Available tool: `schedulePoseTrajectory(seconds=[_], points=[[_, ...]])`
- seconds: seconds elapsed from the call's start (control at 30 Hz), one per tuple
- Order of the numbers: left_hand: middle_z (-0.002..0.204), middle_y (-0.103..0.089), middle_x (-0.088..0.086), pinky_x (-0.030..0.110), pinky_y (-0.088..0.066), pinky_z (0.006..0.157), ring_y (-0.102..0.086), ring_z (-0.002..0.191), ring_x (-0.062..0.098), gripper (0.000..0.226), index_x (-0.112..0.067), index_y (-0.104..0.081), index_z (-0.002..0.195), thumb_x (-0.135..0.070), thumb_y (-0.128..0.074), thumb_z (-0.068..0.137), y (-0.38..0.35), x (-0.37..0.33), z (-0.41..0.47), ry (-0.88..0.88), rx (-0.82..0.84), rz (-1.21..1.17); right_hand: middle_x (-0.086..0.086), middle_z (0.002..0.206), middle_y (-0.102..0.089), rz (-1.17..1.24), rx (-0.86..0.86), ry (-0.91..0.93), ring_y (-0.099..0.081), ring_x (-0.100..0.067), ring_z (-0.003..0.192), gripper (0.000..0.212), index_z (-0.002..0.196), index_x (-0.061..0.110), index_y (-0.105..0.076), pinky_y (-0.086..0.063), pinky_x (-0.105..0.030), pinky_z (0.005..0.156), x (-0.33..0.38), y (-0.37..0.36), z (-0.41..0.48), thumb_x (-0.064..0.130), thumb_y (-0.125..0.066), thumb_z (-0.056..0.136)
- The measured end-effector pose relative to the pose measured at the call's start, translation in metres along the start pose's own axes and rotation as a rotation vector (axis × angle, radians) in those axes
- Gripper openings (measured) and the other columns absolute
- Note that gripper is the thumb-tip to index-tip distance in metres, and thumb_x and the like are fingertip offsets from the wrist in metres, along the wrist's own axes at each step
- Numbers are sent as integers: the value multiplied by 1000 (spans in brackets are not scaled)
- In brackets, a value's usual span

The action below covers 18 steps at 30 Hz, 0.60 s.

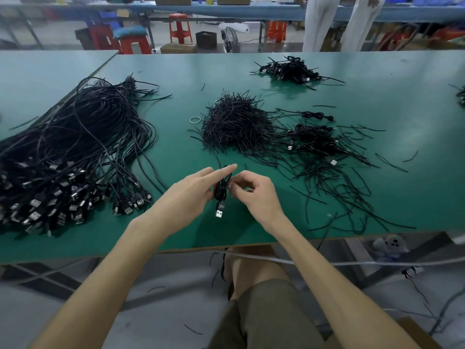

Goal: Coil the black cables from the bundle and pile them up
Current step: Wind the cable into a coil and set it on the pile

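Green worktable (251, 71), red stools (180, 27) beyond

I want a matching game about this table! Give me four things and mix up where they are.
Things:
1. big cable bundle
2. heap of short ties
3. coiled cable
4. small ring

Places:
A. held between the left hand and right hand
B. spread over the left side of the green table
C. on the table just left of the tie heap
D. in the middle of the table, beyond the hands

Pairs: 1-B, 2-D, 3-A, 4-C
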<state>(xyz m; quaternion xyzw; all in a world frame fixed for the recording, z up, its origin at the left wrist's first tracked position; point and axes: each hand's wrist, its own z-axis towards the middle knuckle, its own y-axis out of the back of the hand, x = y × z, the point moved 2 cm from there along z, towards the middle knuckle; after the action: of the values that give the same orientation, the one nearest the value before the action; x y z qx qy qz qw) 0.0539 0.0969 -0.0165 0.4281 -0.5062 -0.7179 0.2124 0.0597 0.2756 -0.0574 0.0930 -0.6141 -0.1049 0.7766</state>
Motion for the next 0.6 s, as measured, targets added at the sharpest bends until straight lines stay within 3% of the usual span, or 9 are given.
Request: schedulePoseTrajectory(seconds=[0.1,0.17,0.27,0.4,0.53,0.6], points=[[103,-40,-10,44,-53,73,-51,88,17,56,-43,-37,150,-20,-55,102,4,-1,-2,13,-67,150,12,70,-68,12,48,-9,-59,-5,67,9,87,11,-75,-45,-20,64,-1,-2,0,6,-69,92],[105,-36,-7,37,-49,69,-42,90,12,42,-33,-51,142,-35,-58,101,7,-2,-3,11,-119,205,4,71,-68,46,73,-25,-58,-7,64,8,90,5,-75,-46,-23,62,-2,-2,0,3,-68,93],[110,-38,-4,33,-45,76,-37,97,11,35,-26,-63,126,-44,-60,97,11,-4,0,9,-149,219,-2,72,-69,108,103,-27,-59,-10,66,8,91,2,-75,-51,-25,66,-3,-1,1,-3,-69,92],[111,-49,-2,32,-41,87,-48,103,20,37,-21,-66,112,-52,-55,96,13,-10,5,43,-164,220,-5,76,-70,284,80,-70,-62,-16,71,18,87,11,-75,-52,-28,73,-4,1,2,-6,-72,87],[85,-53,-4,32,-35,74,-52,83,21,42,-16,-67,94,-53,-47,100,12,-18,9,95,-233,168,-3,74,-71,423,41,-134,-63,-13,69,16,83,16,-78,-53,-22,71,-6,2,2,3,-73,90],[75,-55,-3,38,-39,64,-55,72,23,47,-16,-63,81,-53,-43,103,8,-21,12,184,-205,99,-4,73,-70,408,50,-135,-61,-12,69,10,84,15,-78,-51,-21,70,-8,3,2,9,-74,91]])
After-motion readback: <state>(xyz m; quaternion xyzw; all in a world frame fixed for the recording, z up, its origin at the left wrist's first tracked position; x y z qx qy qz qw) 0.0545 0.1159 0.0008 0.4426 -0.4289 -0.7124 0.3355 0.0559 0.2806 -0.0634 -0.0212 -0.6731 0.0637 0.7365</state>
